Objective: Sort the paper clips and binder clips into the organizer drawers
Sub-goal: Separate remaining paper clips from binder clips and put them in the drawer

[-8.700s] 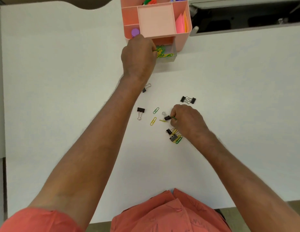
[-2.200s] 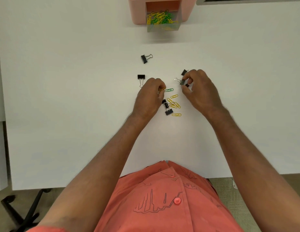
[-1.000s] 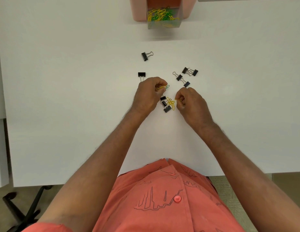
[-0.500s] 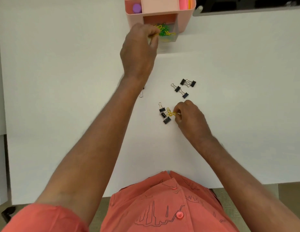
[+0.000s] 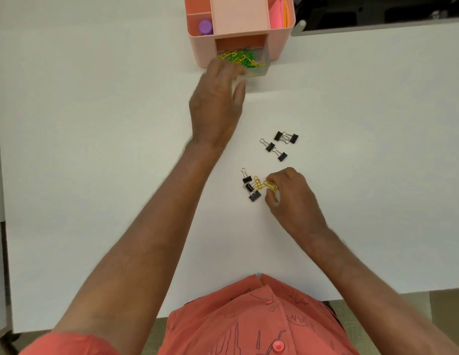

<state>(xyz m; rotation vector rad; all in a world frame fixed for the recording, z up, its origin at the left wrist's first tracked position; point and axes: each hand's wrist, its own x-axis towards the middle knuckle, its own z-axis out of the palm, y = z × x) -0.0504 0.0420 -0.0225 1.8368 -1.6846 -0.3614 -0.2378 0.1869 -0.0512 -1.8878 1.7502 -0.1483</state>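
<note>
Left hand (image 5: pixel 215 103) has pulled back from the drawer (image 5: pixel 251 65), fingers spread empty; right hand (image 5: pixel 290 198) pinches yellow paper clips (image 5: pixel 264 185).

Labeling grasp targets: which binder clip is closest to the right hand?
The lowest clip of the left trio, just left of the right hand; the other clips lie farther off.

The person wore a coral-red, short-sleeved shirt (image 5: pixel 251 321) with matching round buttons (image 5: pixel 278 346) down the front and thin dark line drawings across the fabric, the forearms bare down to both hands.
</note>
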